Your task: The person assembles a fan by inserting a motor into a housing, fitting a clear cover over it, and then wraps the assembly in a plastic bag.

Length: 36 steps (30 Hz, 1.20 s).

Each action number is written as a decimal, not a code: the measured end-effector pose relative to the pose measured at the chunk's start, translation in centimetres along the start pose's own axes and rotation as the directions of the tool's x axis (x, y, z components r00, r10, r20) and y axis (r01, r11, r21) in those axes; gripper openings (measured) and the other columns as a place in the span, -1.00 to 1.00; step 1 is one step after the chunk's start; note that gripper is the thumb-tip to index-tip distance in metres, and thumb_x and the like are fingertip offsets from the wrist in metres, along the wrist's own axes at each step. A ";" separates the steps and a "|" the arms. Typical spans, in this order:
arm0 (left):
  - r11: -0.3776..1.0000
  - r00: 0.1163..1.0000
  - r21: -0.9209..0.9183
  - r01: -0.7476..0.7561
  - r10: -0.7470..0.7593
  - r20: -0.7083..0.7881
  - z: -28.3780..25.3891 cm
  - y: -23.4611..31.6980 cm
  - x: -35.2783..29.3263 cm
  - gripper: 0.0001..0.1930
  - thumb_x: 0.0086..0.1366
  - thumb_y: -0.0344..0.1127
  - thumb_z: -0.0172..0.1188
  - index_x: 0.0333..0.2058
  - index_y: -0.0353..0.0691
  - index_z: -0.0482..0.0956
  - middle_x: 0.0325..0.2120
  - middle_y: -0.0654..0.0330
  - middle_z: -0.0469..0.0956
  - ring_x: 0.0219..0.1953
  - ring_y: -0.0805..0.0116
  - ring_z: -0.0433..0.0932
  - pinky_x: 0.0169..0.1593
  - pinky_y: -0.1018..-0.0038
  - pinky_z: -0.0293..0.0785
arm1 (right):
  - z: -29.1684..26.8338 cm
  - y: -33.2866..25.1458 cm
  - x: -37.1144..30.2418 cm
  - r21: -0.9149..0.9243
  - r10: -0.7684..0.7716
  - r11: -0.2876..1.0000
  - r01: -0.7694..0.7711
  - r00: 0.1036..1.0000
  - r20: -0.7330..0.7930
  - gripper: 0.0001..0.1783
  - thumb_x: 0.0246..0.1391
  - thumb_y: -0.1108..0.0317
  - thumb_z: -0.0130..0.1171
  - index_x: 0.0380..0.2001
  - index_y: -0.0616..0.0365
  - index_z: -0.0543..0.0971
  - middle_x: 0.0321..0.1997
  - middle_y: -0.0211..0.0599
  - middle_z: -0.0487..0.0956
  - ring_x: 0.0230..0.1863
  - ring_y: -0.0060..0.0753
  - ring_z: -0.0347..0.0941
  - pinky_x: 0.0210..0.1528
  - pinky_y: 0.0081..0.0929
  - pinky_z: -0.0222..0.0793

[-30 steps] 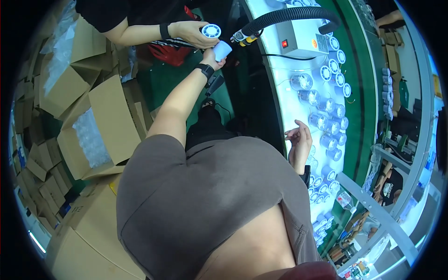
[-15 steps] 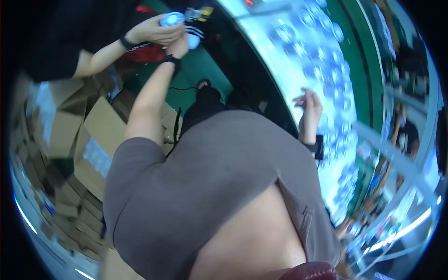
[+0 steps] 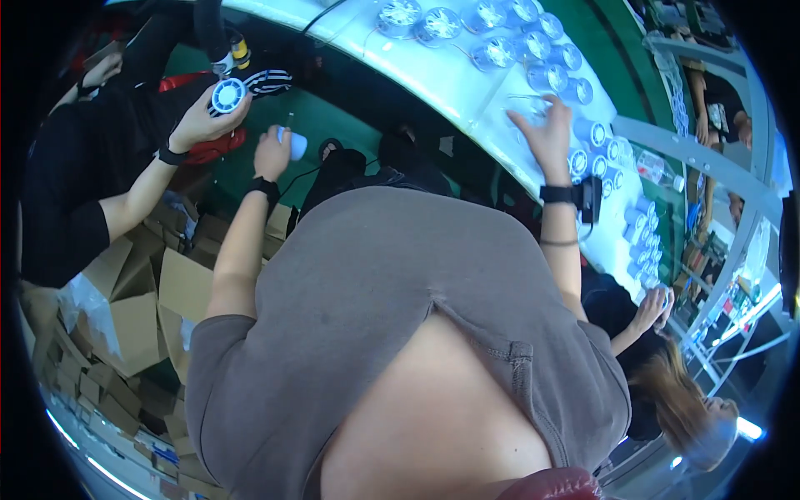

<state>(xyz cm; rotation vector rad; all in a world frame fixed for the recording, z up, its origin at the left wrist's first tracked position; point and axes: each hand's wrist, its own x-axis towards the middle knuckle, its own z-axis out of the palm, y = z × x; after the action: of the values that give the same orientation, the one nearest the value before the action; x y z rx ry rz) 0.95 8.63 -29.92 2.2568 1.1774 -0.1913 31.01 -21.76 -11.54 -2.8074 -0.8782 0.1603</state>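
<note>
The left hand (image 3: 272, 155) grips a pale cylinder (image 3: 297, 147). The right hand (image 3: 547, 137) is spread over the table (image 3: 429, 73), near clear cylinders (image 3: 546, 78); contact is unclear.

It's a factory, an assembly workshop from where I stand. A long pale desk (image 3: 433, 75) runs through it, carrying cluster after cluster of near-identical round parts (image 3: 496, 52), several with spoked white ends. A dark hose (image 3: 208, 29) with a yellow-collared nozzle (image 3: 240, 52) hangs near a co-worker in black (image 3: 62, 192), and a second co-worker (image 3: 612, 304) sits over on the right. Opened cardboard cartons (image 3: 137, 333) crowd the left side, clear plastic (image 3: 96, 321) spilling from one. Underfoot the floor (image 3: 321, 121) is green; grey metal framing (image 3: 692, 158) and strip lights (image 3: 750, 427) finish the room's right side.
</note>
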 end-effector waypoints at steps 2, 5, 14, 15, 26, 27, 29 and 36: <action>0.997 0.999 -0.071 0.032 -0.032 -0.003 0.9 -0.4 -1.6 -0.60 0.14 -0.03 -0.18 -0.18 -0.19 0.35 -0.33 -0.15 0.40 -0.29 -0.12 0.39 -0.22 0.17 0.32 | -1.9 -1.9 -1.0 0.748 0.230 0.614 -0.253 0.964 0.137 -0.27 -0.26 0.05 0.22 -0.04 0.20 0.24 -0.18 -0.05 0.33 -0.22 -0.19 0.32 -0.21 -0.32 0.28; 0.919 1.000 -0.395 0.006 0.001 0.019 0.9 -1.1 -3.1 -0.61 0.16 -0.06 -0.23 -0.19 -0.20 0.35 -0.37 -0.15 0.41 -0.33 -0.05 0.42 -0.26 0.26 0.36 | -0.8 -4.4 -2.6 0.902 -0.131 -0.219 -0.371 0.928 0.350 -0.28 -0.14 0.00 0.07 0.03 0.20 0.16 -0.17 -0.02 0.33 -0.22 -0.20 0.31 -0.23 -0.34 0.29; -0.221 0.955 -0.935 0.278 -0.043 0.294 -5.7 -0.3 -8.7 -0.61 0.19 -0.09 -0.31 -0.25 -0.25 0.36 -0.34 0.13 0.44 -0.32 0.30 0.43 -0.33 0.44 0.36 | 7.4 -16.5 -0.9 0.341 -0.745 -0.361 -0.868 0.489 0.454 -0.37 -0.03 -0.08 -0.16 0.03 0.09 0.19 -0.23 0.01 0.34 -0.45 -0.33 0.25 -0.46 -0.50 0.19; -0.235 0.960 -0.939 0.250 -0.065 0.272 -6.2 -0.8 -9.4 -0.61 0.19 -0.09 -0.31 -0.25 -0.25 0.36 -0.34 0.13 0.44 -0.32 0.30 0.43 -0.33 0.44 0.36 | 8.5 -17.2 -0.5 0.306 -0.764 -0.353 -0.884 0.461 0.451 -0.39 -0.03 -0.08 -0.17 0.01 0.08 0.21 -0.24 0.01 0.35 -0.48 -0.35 0.23 -0.49 -0.51 0.16; -0.621 0.960 -0.783 -0.026 -0.234 0.153 -9.1 -3.6 -15.1 -0.56 0.22 -0.08 -0.34 -0.15 -0.29 0.34 -0.22 0.14 0.41 -0.17 0.32 0.38 -0.09 0.42 0.28 | 14.5 -24.6 3.6 0.288 -0.617 -0.150 -0.946 0.317 0.721 -0.48 0.03 -0.06 -0.35 -0.15 0.11 0.30 -0.35 -0.05 0.40 -0.55 -0.37 0.23 -0.55 -0.52 0.11; -0.627 0.958 -0.778 -0.038 -0.245 0.151 -9.1 -3.4 -15.3 -0.56 0.22 -0.08 -0.34 -0.15 -0.29 0.34 -0.22 0.14 0.41 -0.17 0.32 0.38 -0.09 0.42 0.28 | 15.4 -25.6 4.1 0.298 -0.542 -0.123 -0.947 0.316 0.779 -0.48 0.04 -0.06 -0.38 -0.16 0.12 0.30 -0.37 -0.05 0.40 -0.54 -0.36 0.24 -0.55 -0.52 0.11; -0.602 0.951 -0.797 -0.044 -0.269 0.151 -9.4 -3.0 -15.4 -0.55 0.23 -0.05 -0.34 -0.16 -0.28 0.34 -0.24 0.16 0.42 -0.18 0.34 0.39 -0.09 0.43 0.28 | 18.2 -27.0 5.7 0.310 -0.460 -0.090 -0.946 0.316 0.830 -0.48 0.05 -0.05 -0.41 -0.16 0.12 0.30 -0.38 -0.06 0.41 -0.54 -0.35 0.25 -0.55 -0.51 0.11; -0.575 0.947 -0.817 -0.042 -0.283 0.150 -9.3 -3.9 -17.2 -0.56 0.24 -0.01 -0.36 -0.20 -0.22 0.36 -0.26 0.18 0.42 -0.19 0.36 0.39 -0.12 0.42 0.31 | 23.4 -32.8 7.6 0.276 -0.388 -0.181 -0.944 0.326 0.862 -0.49 0.05 -0.01 -0.46 -0.13 0.14 0.25 -0.42 -0.04 0.40 -0.52 -0.30 0.28 -0.56 -0.49 0.10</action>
<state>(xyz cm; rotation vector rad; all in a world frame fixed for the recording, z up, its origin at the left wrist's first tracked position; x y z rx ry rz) -13.70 3.44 -17.48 0.1603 0.8556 0.8392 15.40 12.55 -27.57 -0.9645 0.4179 1.7003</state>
